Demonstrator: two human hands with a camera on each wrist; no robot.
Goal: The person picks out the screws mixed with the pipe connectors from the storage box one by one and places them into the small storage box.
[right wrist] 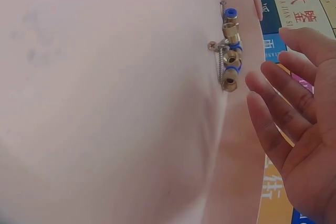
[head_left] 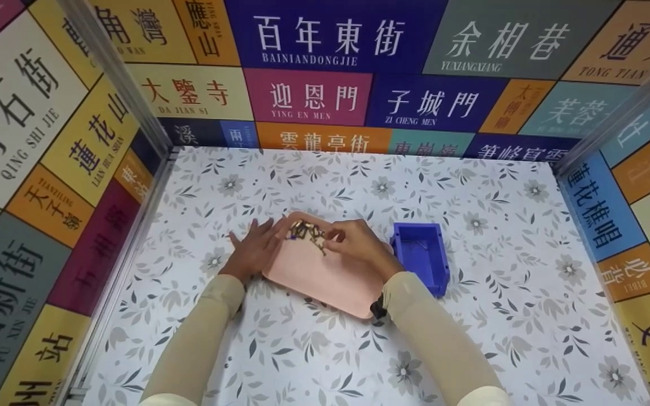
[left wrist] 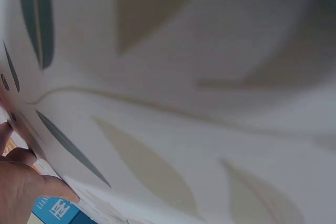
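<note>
A pink tray [head_left: 325, 279] lies at a slant on the table, with a small cluster of brass pneumatic fittings [head_left: 305, 230] near its far left corner. Blue rings show on the fittings in the right wrist view, and a few metal screws [right wrist: 221, 59] lie among them. My left hand [head_left: 251, 251] rests at the tray's left edge with its fingers spread. Over the tray, just right of the fittings, is my right hand [head_left: 356, 242]; its fingers look loosely bent, with nothing visible between them in the right wrist view.
A blue plastic bin [head_left: 420, 259] stands close to the tray's right side. The table [head_left: 500, 316] has a leaf-patterned white cover. Panels printed with Chinese place names [head_left: 308, 96] enclose the back and both sides, with metal posts at the corners.
</note>
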